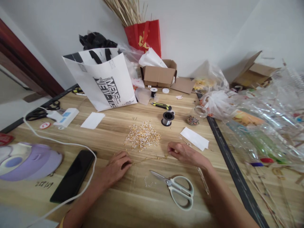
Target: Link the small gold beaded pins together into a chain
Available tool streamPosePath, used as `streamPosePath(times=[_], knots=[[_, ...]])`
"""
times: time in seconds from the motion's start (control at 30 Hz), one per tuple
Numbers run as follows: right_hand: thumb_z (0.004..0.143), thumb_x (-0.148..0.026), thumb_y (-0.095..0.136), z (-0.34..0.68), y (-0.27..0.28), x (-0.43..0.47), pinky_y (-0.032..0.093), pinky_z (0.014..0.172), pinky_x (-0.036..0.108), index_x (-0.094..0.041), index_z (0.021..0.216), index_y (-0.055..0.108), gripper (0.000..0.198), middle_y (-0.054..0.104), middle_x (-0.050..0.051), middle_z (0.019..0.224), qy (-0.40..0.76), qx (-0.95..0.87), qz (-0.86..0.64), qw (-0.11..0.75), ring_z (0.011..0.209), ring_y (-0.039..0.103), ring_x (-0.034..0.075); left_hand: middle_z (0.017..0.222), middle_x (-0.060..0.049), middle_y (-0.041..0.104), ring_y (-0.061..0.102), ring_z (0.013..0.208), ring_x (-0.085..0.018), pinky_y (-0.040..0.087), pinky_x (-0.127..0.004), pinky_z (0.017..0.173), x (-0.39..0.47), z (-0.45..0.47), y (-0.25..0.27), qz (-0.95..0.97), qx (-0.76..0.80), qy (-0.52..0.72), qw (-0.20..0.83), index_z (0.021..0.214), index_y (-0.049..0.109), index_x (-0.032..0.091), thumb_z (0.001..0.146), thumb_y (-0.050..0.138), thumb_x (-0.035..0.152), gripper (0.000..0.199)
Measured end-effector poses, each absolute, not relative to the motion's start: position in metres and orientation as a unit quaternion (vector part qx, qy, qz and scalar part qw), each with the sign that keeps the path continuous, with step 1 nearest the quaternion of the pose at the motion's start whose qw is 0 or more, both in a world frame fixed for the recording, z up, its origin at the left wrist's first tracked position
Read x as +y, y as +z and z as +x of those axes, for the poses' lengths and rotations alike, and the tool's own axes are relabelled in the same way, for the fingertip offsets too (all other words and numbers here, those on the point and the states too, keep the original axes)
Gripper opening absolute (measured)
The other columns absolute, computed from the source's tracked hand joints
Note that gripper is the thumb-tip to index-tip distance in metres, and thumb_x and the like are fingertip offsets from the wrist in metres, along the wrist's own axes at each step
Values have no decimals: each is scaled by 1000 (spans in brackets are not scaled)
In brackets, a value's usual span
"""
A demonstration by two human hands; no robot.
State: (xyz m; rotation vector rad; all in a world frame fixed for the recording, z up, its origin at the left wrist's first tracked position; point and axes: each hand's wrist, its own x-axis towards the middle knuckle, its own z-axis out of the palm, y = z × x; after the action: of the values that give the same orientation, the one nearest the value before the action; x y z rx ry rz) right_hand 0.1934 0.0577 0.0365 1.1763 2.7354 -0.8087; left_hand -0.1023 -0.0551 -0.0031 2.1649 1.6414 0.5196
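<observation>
A thin gold beaded strand (149,159) runs across the table between my two hands. My left hand (120,164) rests on the wood with its fingers curled and pinched at the strand's left end. At the other end, my right hand (178,151) closes its fingertips on the strand. Just beyond lies a loose pile of small gold and clear beads (143,135). White-handled scissors (181,190) lie nearer to me, below the right hand. A few clear bits (149,182) are left of the blades. A silvery chain (202,180) is partly hidden by my right forearm.
Behind the beads are a wire spool (167,119), a utility knife (161,105) and a glass jar of beads (193,118). A black phone (73,177) and white cable (93,164) lie left. A white paper bag (102,82) stands behind; plastic bottles (258,126) crowd the right.
</observation>
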Motion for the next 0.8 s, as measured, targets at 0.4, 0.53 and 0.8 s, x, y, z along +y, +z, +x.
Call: streamPosePath(times=[0.4, 0.53, 0.8], knots=[[83, -17, 47, 218, 47, 67, 36, 60, 22, -17, 80, 56, 9, 60, 1, 72, -323, 874, 364, 10, 64, 52, 12, 76, -1, 59, 53, 78, -17, 43, -29, 75, -54, -103, 3, 785, 570, 161, 183, 71, 58, 19, 86, 46, 23, 20], [82, -17, 47, 218, 45, 67, 35, 60, 22, -17, 78, 57, 11, 59, 1, 70, -297, 881, 367, 21, 63, 51, 12, 77, -2, 59, 53, 80, -18, 43, -29, 76, -55, -103, 2, 781, 576, 158, 182, 72, 59, 19, 85, 48, 22, 17], [79, -15, 48, 219, 32, 74, 34, 58, 21, -16, 74, 56, 10, 61, 2, 69, -289, 876, 383, 50, 62, 51, 12, 80, -2, 59, 53, 82, -18, 43, -30, 77, -57, -106, 2, 775, 586, 147, 187, 74, 60, 18, 86, 47, 23, 18]])
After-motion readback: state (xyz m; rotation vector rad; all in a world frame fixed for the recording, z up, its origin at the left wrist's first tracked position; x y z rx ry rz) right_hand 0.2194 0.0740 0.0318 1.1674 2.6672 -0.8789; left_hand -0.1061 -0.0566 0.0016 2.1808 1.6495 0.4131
